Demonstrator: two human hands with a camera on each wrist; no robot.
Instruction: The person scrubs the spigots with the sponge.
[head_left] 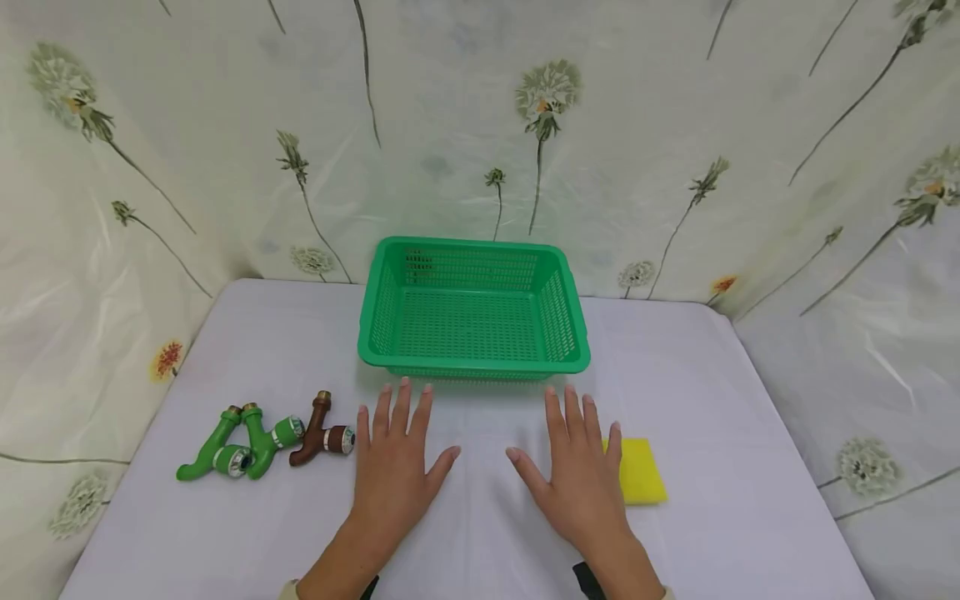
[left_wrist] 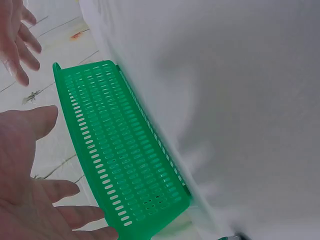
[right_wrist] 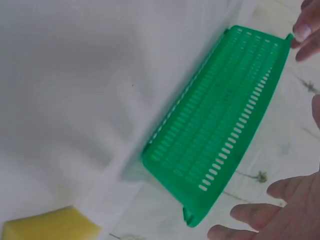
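Note:
Both hands are held palm down over the white table with fingers spread, holding nothing. My left hand is between the brown tap and the middle of the table. My right hand partly overlaps a yellow sponge in the head view. Just beyond the fingertips stands a green plastic basket with slotted walls and nothing inside. In the left wrist view, the basket's side lies past the left fingers; the right wrist view shows its wall and the sponge at the lower left.
To the left lie two green taps, touching or overlapping, and a brown tap. A white cloth covers the table. Behind it and at both sides hangs a curtain printed with dandelions.

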